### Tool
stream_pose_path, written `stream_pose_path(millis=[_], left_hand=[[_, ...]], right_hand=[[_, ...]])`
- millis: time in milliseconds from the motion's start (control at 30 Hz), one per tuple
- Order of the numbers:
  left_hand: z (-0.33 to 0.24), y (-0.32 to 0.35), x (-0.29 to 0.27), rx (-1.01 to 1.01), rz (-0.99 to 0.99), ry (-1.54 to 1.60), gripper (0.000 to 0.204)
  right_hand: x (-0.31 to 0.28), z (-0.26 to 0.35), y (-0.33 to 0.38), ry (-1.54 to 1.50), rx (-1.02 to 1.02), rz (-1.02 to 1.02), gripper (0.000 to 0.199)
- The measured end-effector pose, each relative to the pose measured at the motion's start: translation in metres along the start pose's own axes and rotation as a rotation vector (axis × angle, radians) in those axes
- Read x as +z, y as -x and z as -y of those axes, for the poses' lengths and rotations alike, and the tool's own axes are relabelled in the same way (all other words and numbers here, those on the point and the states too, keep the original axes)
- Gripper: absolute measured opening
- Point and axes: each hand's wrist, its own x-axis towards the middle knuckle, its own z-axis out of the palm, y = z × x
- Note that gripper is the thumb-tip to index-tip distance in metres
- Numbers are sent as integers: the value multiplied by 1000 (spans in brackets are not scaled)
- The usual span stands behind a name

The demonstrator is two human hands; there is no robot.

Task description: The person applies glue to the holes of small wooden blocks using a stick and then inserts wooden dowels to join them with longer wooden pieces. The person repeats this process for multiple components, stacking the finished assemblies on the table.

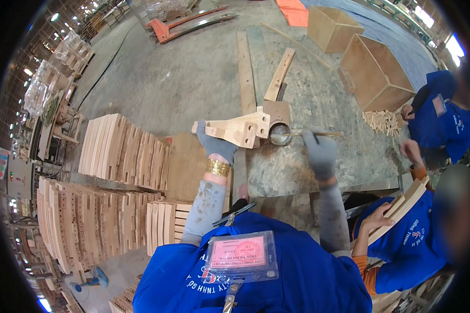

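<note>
My left hand [217,146], in a grey glove, is closed around shaped pale wooden pieces [240,129]. They lie together, with round holes and slots at their right ends. Just right of these ends stands a small round pot [280,134] with something pale inside. My right hand [320,155], also gloved in grey, is closed on a thin stick [329,133]. The stick's left end reaches into the pot; whether it carries bristles I cannot tell. Behind the pot sits a flat brown block [277,112], beside a narrow wooden strip with holes [280,74].
Stacks of wooden parts [125,151] stand at my left. A long board [246,73] lies ahead on the worktop. Two open wooden boxes [376,73] and a heap of small wooden pegs [382,122] are far right. Two co-workers in blue sit at right, one holding wooden bars [399,211].
</note>
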Motion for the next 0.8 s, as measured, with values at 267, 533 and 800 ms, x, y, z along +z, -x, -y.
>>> stream_pose_path(millis=[267, 533, 800], left_hand=[[-6, 8, 4, -34, -28, -25, 69], [-9, -13, -19, -13, -70, 12, 73], [-6, -14, -15, -62, -63, 78, 77]], right_hand=[[64, -111, -3, 316, 76, -12, 30], [46, -107, 10, 354, -137, 163, 25], [28, -65, 22, -636, 387, -187, 23]])
